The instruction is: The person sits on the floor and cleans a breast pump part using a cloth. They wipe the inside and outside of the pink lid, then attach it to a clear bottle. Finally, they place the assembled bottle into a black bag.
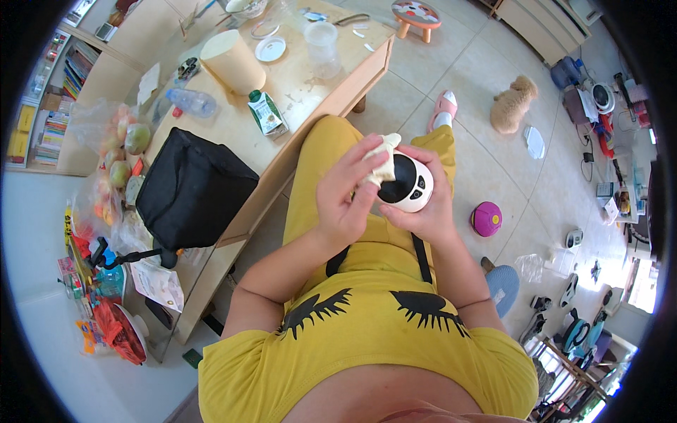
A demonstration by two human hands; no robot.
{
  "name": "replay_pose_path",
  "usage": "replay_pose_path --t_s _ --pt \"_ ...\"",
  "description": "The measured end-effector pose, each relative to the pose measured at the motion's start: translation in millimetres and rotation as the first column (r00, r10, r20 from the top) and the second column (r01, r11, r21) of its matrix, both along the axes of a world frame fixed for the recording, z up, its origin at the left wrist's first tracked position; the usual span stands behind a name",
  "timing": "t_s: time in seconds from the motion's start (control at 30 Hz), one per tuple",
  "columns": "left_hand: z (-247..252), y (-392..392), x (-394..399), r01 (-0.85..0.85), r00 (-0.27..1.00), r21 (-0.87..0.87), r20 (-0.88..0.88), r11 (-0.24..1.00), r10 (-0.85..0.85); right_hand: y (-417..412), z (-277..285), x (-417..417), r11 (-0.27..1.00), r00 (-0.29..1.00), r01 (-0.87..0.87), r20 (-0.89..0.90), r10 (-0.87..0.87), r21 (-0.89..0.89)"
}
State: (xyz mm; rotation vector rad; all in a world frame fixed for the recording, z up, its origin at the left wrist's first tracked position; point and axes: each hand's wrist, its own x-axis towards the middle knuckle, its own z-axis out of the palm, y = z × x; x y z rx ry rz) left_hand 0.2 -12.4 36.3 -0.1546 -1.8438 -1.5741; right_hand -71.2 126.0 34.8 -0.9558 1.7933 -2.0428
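Note:
My left hand [341,198] pinches a crumpled cream cloth [385,163] against a rounded white object [424,178] with a glossy black front and two small dark eye-like marks. My right hand [439,209] wraps around the far side of that object and holds it up above my lap. Part of the black front is hidden by the cloth and my left fingers. Just left of my hands, near the table's edge, stands a green and white drink carton [268,114].
The wooden table [301,100] at left bears a black fabric case [195,187], a plastic bottle [191,102], a cream cylinder [232,62], a clear cup [322,50] and bagged fruit [124,140]. On the tiled floor are a small dog [513,104], a magenta round object [486,219] and a stool [417,15].

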Motion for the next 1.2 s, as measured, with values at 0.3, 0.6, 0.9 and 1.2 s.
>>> replay_pose_path --t_s 0.3,0.6,0.9,1.2 --pt "4.2 -15.0 -6.5 -0.014 0.974 -0.605 -0.189 0.796 -0.127 0.8 2.7 -8.1 0.996 0.996 0.085 0.004 -0.085 -0.012" --pt "14.5 -7.1 -31.0 0.190 0.974 -0.098 0.140 0.977 -0.176 -3.0 -5.5 -1.8 0.963 0.924 0.229 -0.344 -0.169 0.143" --pt "3.6 -15.3 -13.4 0.091 0.996 -0.292 0.019 0.952 -0.089 -3.1 -0.6 -6.1 0.993 0.990 0.110 -0.094 -0.105 0.043" --pt "5.2 -12.9 -2.5 -0.041 0.988 -0.617 -0.140 0.786 -0.059 -3.8 11.2 -11.1 0.992 0.983 0.080 -0.170 -0.063 0.097"
